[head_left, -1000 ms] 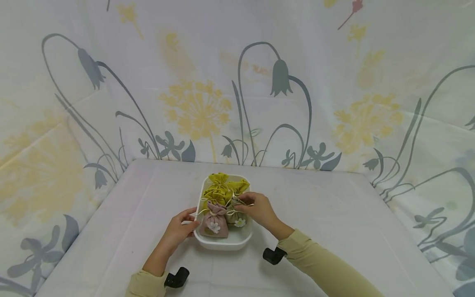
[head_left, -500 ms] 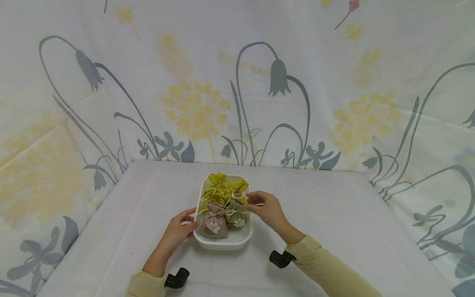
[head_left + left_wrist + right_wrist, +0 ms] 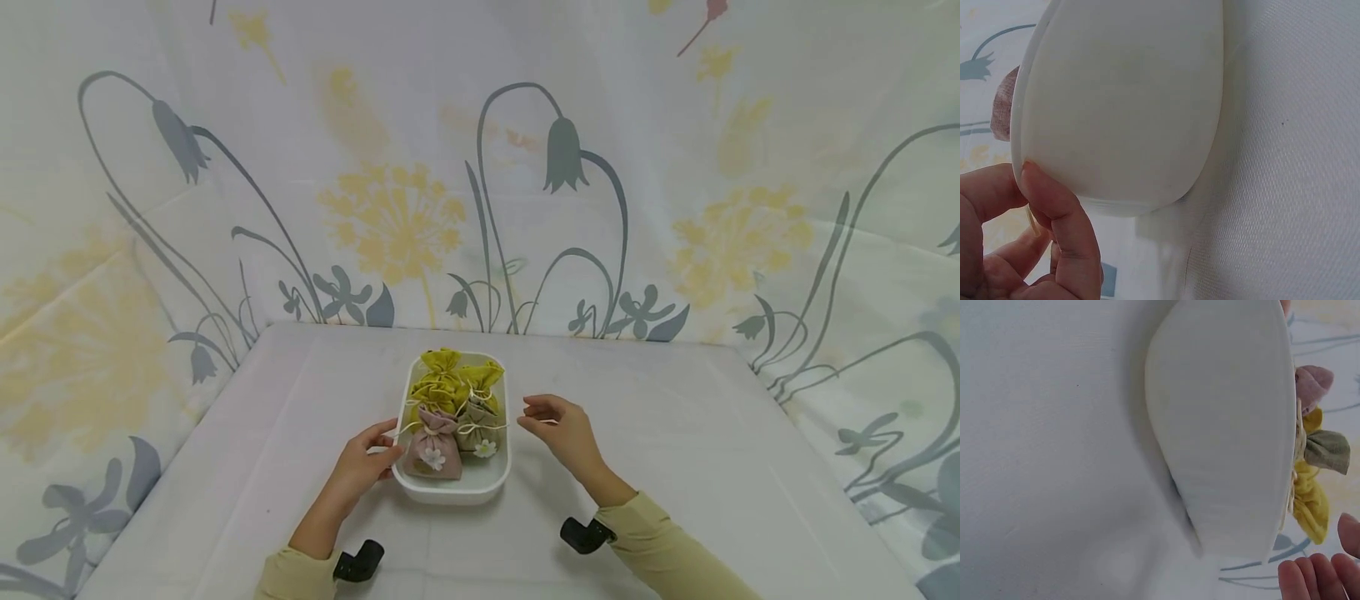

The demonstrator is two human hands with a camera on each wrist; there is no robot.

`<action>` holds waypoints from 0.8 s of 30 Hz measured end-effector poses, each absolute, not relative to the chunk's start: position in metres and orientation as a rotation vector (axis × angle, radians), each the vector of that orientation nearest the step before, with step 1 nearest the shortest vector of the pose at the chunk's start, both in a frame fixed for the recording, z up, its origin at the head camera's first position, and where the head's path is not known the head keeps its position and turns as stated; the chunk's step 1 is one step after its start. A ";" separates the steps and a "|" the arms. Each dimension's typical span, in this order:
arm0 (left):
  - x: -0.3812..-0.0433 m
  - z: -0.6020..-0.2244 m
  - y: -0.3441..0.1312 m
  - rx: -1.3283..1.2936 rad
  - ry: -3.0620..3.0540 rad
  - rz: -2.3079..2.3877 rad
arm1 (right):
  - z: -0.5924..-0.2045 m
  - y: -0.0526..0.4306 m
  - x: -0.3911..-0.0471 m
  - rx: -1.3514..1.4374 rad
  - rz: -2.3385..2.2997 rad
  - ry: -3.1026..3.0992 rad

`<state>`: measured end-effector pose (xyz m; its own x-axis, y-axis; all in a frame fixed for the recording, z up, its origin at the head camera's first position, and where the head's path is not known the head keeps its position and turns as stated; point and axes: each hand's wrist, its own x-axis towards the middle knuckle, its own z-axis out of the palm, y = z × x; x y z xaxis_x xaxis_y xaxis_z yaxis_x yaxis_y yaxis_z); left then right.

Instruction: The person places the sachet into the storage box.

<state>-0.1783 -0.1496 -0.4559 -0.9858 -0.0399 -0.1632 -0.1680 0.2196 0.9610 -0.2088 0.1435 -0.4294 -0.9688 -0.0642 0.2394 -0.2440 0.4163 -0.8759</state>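
A white plastic tub (image 3: 450, 497) stands on the table, holding small drawstring pouches. Nearest the person are a pink pouch (image 3: 435, 454) with a white flower and a grey-green pouch (image 3: 476, 435), also flowered; behind them sit mustard-yellow pouches (image 3: 441, 361). My left hand (image 3: 360, 465) pinches the tub's left rim between thumb and fingers, as the left wrist view shows on the tub's side (image 3: 1129, 94). Off the right side of the tub, my right hand (image 3: 562, 429) hovers with loosely bent fingers (image 3: 1319, 578) and nothing in them.
A white cloth covers the table (image 3: 660, 433) around the tub. Behind it hangs a curtain (image 3: 420, 108) printed with flowers. Black camera mounts stick out at the left cuff (image 3: 358, 562) and the right cuff (image 3: 585, 535).
My right hand has let go of the grey-green pouch and drawn away to the right, past the tub's rim. The left hand, tub and pouches have stayed in place.
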 end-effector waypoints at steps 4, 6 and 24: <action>-0.178 -0.455 -0.150 -0.194 2.381 1.890 | -0.433 0.151 -0.207 0.230 1.587 -2.507; -0.178 -0.455 -0.150 -0.194 2.386 1.891 | -0.434 0.155 -0.206 0.207 1.592 -2.504; -0.163 -0.460 -0.157 -0.194 2.508 1.763 | -0.457 0.204 -0.194 0.086 1.494 -2.551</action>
